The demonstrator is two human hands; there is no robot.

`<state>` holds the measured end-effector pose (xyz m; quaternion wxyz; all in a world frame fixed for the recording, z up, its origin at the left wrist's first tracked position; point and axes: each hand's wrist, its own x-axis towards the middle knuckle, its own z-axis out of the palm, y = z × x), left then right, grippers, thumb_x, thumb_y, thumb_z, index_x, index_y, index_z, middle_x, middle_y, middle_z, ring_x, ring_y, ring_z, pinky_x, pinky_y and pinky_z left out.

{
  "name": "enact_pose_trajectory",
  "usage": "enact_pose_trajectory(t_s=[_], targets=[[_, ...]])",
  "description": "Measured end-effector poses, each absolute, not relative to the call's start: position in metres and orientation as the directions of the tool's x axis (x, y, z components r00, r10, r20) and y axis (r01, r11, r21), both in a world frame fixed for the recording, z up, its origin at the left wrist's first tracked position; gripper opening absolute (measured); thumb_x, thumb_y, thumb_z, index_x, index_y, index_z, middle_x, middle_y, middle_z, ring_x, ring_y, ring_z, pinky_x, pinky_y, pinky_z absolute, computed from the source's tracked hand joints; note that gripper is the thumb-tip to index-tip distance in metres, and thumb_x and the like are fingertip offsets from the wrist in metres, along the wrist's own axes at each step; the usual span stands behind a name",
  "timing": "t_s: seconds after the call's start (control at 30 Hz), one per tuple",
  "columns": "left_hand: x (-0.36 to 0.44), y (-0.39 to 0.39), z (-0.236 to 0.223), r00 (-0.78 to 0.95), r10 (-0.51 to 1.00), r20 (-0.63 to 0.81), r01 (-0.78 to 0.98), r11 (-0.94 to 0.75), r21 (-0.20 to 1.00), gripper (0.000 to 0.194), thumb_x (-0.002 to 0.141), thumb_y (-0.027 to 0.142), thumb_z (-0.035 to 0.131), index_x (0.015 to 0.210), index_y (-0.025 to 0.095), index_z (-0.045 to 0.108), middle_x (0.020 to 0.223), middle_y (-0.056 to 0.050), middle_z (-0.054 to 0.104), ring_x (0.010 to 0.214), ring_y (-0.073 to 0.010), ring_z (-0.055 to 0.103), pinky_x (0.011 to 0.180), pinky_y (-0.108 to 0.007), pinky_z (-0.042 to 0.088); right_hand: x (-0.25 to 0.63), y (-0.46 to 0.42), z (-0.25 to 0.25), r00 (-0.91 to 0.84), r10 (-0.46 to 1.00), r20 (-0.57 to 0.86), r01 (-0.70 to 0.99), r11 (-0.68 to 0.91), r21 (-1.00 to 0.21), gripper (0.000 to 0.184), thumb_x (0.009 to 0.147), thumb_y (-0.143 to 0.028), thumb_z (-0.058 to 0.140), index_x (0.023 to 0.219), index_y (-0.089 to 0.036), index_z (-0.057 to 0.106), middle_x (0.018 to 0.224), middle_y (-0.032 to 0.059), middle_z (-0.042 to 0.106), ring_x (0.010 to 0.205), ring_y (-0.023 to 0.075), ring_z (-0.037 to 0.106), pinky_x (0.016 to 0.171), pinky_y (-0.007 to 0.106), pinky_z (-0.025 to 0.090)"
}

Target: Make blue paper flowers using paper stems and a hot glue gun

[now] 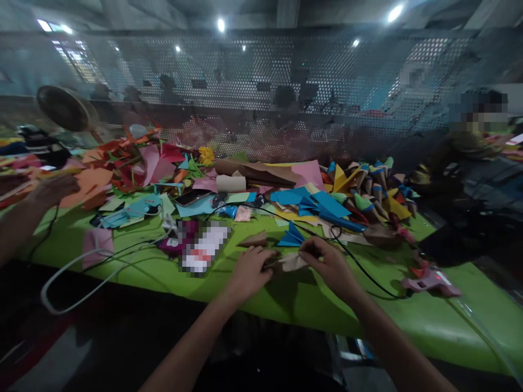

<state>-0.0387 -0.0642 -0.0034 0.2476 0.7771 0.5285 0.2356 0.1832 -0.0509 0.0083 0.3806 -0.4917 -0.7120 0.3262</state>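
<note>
A small piece of pale brown paper [292, 262] is stretched between my hands, just over the green table cover [229, 286]. My right hand [329, 268] pinches its right end between thumb and fingers. At its left end is my left hand [252, 269], fingers curled together; its grip on the paper is partly hidden. Just beyond my fingers lie a folded blue paper piece [291, 235] and a folded brown paper piece [253, 239]. A pink glue gun [432, 282] rests on the cover to the right, its tip hard to make out.
Colourful cut paper [151, 166] heaps up at the back left, folded paper cones [373, 185] at the back right. A black cable [359, 265] crosses near my right hand. A phone [206, 247] lies left. Another person's hand [57, 188] is at far left.
</note>
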Motion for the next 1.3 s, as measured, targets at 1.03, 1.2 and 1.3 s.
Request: enact_pose_trajectory(t_s=[1.03, 1.2, 1.3], targets=[[-0.057, -0.012, 0.013, 0.231, 0.953, 0.198, 0.165, -0.239, 0.957, 0.032, 0.083, 0.028, 0.065, 0.114, 0.021, 0.058, 0.113, -0.006, 0.067, 0.105, -0.0199, 0.060, 0.092, -0.032, 0.047, 0.146, 0.002, 0.074, 0.068, 0.940, 0.334, -0.180, 0.341, -0.923, 0.021, 0.061, -0.030, 0.085, 0.078, -0.022, 0.076, 0.081, 0.0014, 0.077, 0.084, 0.0260, 0.072, 0.083, 0.043, 0.057], [-0.051, 0.003, -0.006, 0.299, 0.940, 0.163, -0.113, -0.135, 0.984, 0.045, 0.082, 0.038, 0.070, 0.120, 0.023, 0.053, 0.114, -0.005, 0.063, 0.104, -0.0183, 0.058, 0.094, -0.031, 0.046, 0.154, -0.001, 0.064, 0.071, 0.902, 0.425, -0.165, 0.431, -0.887, 0.015, 0.067, -0.029, 0.082, 0.080, -0.023, 0.076, 0.083, 0.0014, 0.076, 0.082, 0.0244, 0.071, 0.079, 0.040, 0.058], [-0.044, 0.009, -0.013, 0.328, 0.926, 0.188, -0.168, -0.139, 0.976, 0.049, 0.082, 0.041, 0.071, 0.124, 0.024, 0.051, 0.117, -0.005, 0.060, 0.108, -0.0177, 0.055, 0.096, -0.029, 0.043, 0.156, -0.003, 0.059, 0.011, 0.839, 0.544, -0.054, 0.544, -0.838, 0.008, 0.076, -0.023, 0.076, 0.084, -0.025, 0.077, 0.087, 0.0015, 0.075, 0.087, 0.0230, 0.069, 0.081, 0.037, 0.055]])
